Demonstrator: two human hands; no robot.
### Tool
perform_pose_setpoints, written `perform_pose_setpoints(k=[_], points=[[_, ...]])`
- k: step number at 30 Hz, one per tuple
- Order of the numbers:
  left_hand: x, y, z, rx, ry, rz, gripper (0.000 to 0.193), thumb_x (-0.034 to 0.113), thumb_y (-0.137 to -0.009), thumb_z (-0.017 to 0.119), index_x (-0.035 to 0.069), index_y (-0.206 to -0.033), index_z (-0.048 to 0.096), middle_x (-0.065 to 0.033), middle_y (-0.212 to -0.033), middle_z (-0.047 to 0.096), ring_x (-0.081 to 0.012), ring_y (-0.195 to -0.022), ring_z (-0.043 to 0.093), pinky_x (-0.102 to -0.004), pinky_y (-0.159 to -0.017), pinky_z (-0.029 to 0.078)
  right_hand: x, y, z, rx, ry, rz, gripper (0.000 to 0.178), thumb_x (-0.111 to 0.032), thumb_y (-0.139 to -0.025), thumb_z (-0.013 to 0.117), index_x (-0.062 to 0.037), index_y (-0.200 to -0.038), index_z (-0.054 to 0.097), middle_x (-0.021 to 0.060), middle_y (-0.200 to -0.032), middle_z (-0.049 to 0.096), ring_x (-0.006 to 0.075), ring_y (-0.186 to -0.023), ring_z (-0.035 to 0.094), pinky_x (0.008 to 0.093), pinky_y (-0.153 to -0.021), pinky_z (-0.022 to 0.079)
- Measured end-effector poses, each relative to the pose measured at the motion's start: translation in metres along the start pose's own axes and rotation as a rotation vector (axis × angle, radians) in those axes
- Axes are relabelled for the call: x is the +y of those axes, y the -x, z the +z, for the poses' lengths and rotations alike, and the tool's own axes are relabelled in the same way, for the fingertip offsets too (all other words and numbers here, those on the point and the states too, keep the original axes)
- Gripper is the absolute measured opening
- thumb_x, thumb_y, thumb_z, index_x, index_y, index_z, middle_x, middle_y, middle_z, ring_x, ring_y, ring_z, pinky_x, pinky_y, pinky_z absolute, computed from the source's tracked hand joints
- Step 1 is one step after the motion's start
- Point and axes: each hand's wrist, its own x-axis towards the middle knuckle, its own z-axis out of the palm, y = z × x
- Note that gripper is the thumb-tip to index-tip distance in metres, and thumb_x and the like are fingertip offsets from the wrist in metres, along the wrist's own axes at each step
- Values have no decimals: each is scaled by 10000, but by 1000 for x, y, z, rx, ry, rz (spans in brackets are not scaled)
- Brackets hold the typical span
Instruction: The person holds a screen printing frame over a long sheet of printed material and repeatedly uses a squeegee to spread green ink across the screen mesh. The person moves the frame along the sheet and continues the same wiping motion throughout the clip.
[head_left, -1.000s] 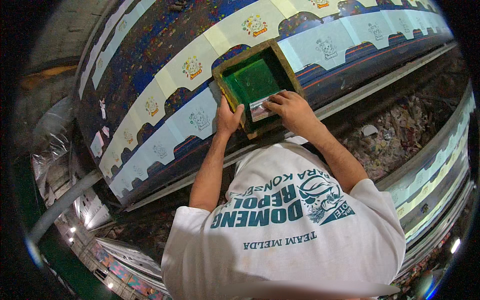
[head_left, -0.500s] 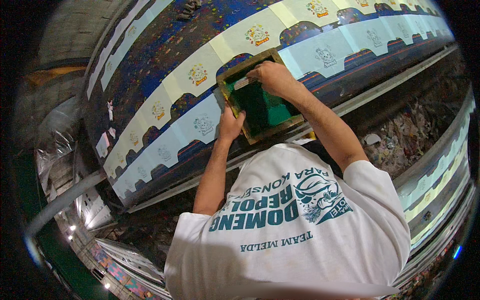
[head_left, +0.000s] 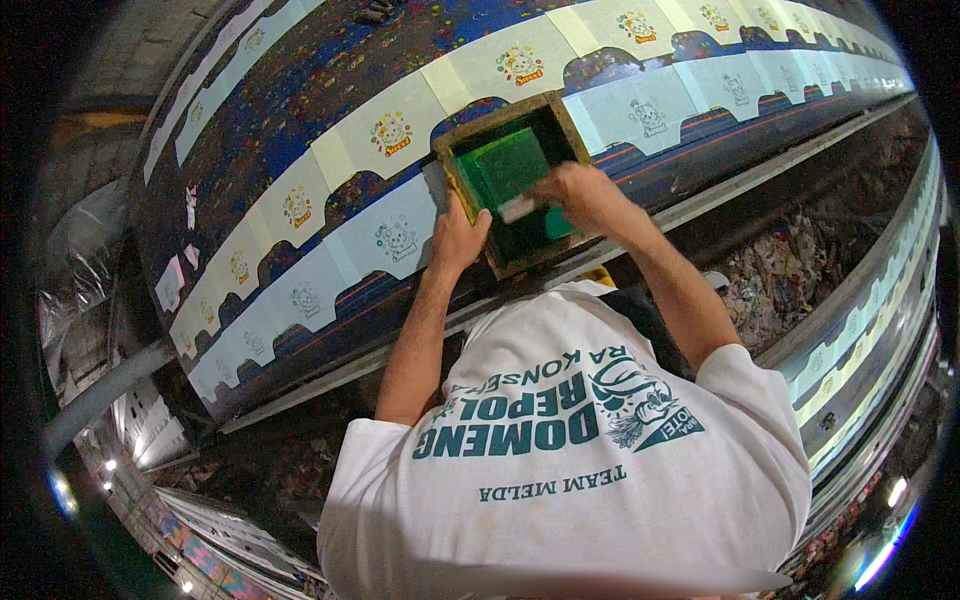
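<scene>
A wooden screen-printing frame lies over the row of pale blue paper pieces, close to the table's near edge. Green ink covers much of the mesh inside it. My left hand grips the frame's left side, thumb toward the inside. My right hand is closed on a squeegee, whose pale edge shows inside the frame near its middle. The hand is slightly blurred and hides part of the squeegee. Whatever lies directly under the frame is hidden.
Beyond the frame, a row of cream paper pieces bears coloured cartoon prints. The long dark table is speckled with paint. A metal rail runs along its near edge. Scraps lie below at right, near another table with paper rows.
My right hand has drawn the squeegee from the far part of the frame toward me, and green mesh now shows where it was. My left hand keeps its grip on the frame.
</scene>
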Motion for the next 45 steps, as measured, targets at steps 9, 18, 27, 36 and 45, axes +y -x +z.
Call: perform_pose_setpoints(k=[9, 18, 27, 36, 45], points=[[-24, -16, 11, -36, -183, 42, 735, 359, -1006, 697, -111, -1494, 414, -362, -1024, 748, -577, -951, 724, -627, -863, 586, 10, -64, -6, 207, 50, -67, 443, 34, -892, 681, -136, -1286, 792, 140, -1239, 777, 382, -1142, 724, 476, -975, 603], [-14, -9, 0, -84, -19, 34, 919, 384, -1001, 680, -198, -1570, 256, -417, -1096, 722, -561, -1025, 726, -599, -883, 589, -33, 50, 30, 271, 58, -56, 585, 42, -802, 700, -158, -1348, 760, 89, -1360, 734, 329, -1268, 668, 440, -1080, 562], [32, -1, 22, 71, 41, 133, 846, 328, -996, 705, -149, -1567, 304, -400, -1159, 719, -538, -1084, 727, -568, -904, 591, 1, 64, -7, 274, 84, -117, 560, 6, -829, 696, -145, -1368, 727, 93, -1367, 723, 323, -1277, 656, 439, -1095, 543], [161, -60, 135, 59, 47, 131, 766, 312, -994, 718, -47, -1562, 349, -363, -1225, 721, -551, -1108, 710, -591, -926, 576, 136, 121, -92, 347, 177, -115, 456, -82, -848, 701, -151, -1297, 749, 79, -1316, 733, 314, -1252, 662, 430, -1108, 535], [173, -88, 176, 79, 91, 202, 604, 241, -971, 741, -2, -1457, 479, -234, -1160, 768, -377, -1050, 769, -463, -918, 594, 193, 131, -103, 323, 88, -148, 516, -4, -817, 709, -123, -1319, 728, 101, -1311, 719, 328, -1236, 655, 450, -1089, 535]])
